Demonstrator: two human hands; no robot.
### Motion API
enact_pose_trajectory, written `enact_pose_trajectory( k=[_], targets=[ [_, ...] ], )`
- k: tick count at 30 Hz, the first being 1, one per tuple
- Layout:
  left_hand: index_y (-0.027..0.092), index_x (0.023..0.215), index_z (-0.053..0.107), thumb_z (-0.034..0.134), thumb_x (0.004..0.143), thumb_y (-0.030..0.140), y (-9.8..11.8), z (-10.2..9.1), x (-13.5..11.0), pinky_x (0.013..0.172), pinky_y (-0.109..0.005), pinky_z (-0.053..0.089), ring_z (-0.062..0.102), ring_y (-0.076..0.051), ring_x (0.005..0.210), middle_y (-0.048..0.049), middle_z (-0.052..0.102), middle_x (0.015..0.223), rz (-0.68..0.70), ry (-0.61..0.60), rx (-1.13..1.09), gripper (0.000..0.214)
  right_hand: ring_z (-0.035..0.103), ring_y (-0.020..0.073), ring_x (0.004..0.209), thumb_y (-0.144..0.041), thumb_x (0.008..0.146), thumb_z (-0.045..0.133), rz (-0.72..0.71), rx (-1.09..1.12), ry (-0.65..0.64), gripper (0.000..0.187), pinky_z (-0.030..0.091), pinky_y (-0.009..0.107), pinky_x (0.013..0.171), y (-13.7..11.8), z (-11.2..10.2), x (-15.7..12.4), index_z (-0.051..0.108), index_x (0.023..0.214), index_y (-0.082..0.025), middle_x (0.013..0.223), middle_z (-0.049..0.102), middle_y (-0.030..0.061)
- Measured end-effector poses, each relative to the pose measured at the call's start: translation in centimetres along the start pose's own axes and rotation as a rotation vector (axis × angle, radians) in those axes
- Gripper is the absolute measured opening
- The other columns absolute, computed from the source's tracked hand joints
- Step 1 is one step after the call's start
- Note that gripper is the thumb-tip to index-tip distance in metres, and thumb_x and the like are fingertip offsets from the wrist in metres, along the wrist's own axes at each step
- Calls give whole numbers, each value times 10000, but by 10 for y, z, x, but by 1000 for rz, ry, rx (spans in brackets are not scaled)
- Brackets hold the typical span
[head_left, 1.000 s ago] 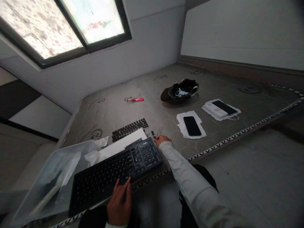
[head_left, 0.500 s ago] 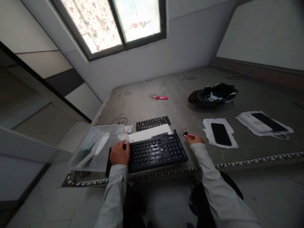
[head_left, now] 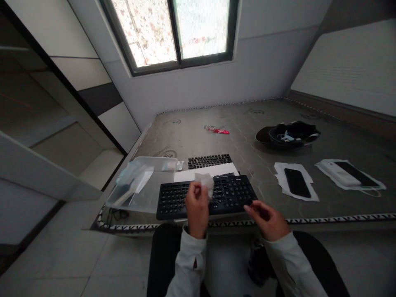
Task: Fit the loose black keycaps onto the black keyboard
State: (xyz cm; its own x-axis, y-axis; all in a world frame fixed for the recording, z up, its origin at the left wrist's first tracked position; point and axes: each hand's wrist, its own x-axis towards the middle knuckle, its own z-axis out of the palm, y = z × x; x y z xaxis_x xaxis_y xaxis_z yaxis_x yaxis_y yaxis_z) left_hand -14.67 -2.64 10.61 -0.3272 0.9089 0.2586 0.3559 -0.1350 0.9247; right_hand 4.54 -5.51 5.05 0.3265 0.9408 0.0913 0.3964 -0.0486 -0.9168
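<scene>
- The left hand (head_left: pixel 196 206) pinched a white wipe (head_left: pixel 204 181) raised just above the keyboard (head_left: pixel 173 200).
- The right hand (head_left: pixel 268 218), half-curled, held something too small to make out, just right of the keyboard's long side-to-side run.

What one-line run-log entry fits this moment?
left hand: holds white wipe | right hand: small thing, unclear | keyboard: on table

Grey walls, 2-pane window (head_left: pixel 176 35) above patterned grey mattress (head_left: pixel 192 136), pale tiled floor (head_left: pixel 52 255).
</scene>
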Motion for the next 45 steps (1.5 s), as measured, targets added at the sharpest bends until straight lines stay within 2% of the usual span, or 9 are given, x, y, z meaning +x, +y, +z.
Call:
enact_pose_trajectory(
  k=[4, 7, 12, 19, 28, 33, 37, 40, 45],
  targets=[
    [200, 814, 614, 588, 799, 341, 34, 7, -35, 681, -228, 499, 630, -142, 778, -23, 676, 872, 62, -422, -192, 144, 560, 170, 545, -593, 696, 546, -89, -174, -43, 394, 427, 271, 534, -25, 0, -20, 651, 739, -216, 605, 631, 19],
    [210, 819, 691, 597, 800, 306, 43, 6, -39, 851, -293, 493, 634, -172, 915, -45, 692, 977, 72, -547, -285, 136, 532, 153, 517, -517, 750, 503, -179, -282, -4, 329, 408, 255, 523, -45, -9, -24, 664, 765, -231, 574, 606, 5],
    [189, 1058, 654, 732, 673, 335, 37, 4, -31, 708, -266, 536, 653, -177, 814, -61, 696, 929, -120, -622, -434, 419, 523, 138, 537, -391, 785, 491, -361, -420, 50, 248, 389, 242, 542, -72, -17, -34, 614, 650, -223, 584, 587, 15],
    [164, 749, 695, 564, 813, 417, 53, -9, -39, 604, -207, 436, 573, -130, 653, -9, 660, 694, -16, -532, -309, 292, 560, 140, 588, -356, 822, 528, -495, -321, 40, 196, 415, 240, 579, -97, -16, -53, 647, 743, -220, 639, 614, 17],
    [154, 949, 618, 596, 801, 304, 56, -14, -37, 738, -226, 431, 550, -133, 779, -31, 625, 862, -107, -712, -702, 211, 612, 159, 690, -360, 832, 533, -430, -122, 150, 211, 465, 254, 641, -105, -14, -62, 689, 849, -218, 786, 677, 37],
    [128, 692, 587, 592, 801, 391, 50, -10, -38, 556, -183, 355, 454, -85, 609, 15, 531, 639, -138, -576, -618, 284, 596, 149, 647, -372, 813, 552, -435, -138, 233, 225, 458, 241, 615, -111, -8, -71, 660, 704, -207, 691, 656, 32],
    [125, 758, 605, 644, 755, 408, 43, -5, -36, 541, -189, 364, 477, -89, 599, 4, 575, 675, -272, -565, -725, 286, 579, 142, 614, -407, 749, 639, -340, -109, 346, 252, 466, 234, 600, -108, -11, -71, 580, 625, -195, 638, 620, 28],
    [128, 863, 634, 697, 713, 365, 41, -6, -32, 610, -210, 416, 539, -116, 668, -27, 631, 768, -303, -662, -813, 288, 624, 183, 800, -423, 760, 619, -312, 56, 311, 249, 504, 273, 709, -98, -13, -63, 628, 846, -189, 863, 665, 76],
    [121, 960, 661, 655, 745, 414, 39, -6, -31, 580, -196, 402, 528, -103, 632, -32, 634, 753, -303, -806, -823, 364, 550, 245, 1114, -489, 808, 535, -238, 260, 57, 511, 481, 355, 893, -77, -5, -51, 555, 1229, -200, 1238, 576, 120]
  ],
)
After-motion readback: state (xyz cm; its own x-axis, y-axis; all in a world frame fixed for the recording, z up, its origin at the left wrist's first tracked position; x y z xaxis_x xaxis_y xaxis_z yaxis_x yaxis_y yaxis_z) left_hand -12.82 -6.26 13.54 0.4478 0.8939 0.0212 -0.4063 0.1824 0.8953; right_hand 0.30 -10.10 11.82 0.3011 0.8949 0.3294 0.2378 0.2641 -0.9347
